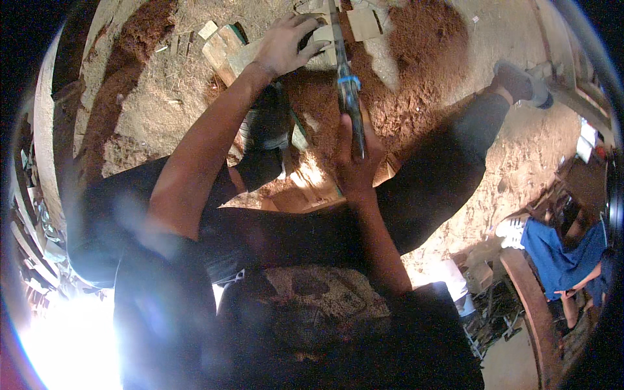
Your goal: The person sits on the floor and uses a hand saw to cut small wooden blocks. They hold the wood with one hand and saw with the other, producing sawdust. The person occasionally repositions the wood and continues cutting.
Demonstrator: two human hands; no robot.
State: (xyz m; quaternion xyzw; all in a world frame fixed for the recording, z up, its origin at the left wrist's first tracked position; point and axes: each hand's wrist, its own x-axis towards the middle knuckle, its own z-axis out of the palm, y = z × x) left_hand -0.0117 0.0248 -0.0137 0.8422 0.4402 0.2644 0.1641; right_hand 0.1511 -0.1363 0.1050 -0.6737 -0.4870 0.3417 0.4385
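Note:
My left hand grips a pale wooden piece at the top of the view, fingers curled over its edge and thumb lowered along it. My right hand is closed round the handle of a long, narrow dark tool with a blue band near its middle. The tool points away from me, its narrow far part crossing the wood just right of my left hand. A small square board lies right of the tool, and wooden strips lie left of my hand.
My legs frame the sawdust-covered ground, with my foot at upper right. At lower right another person in blue shorts is beside a curved plank and scattered scraps. Planks line the left edge.

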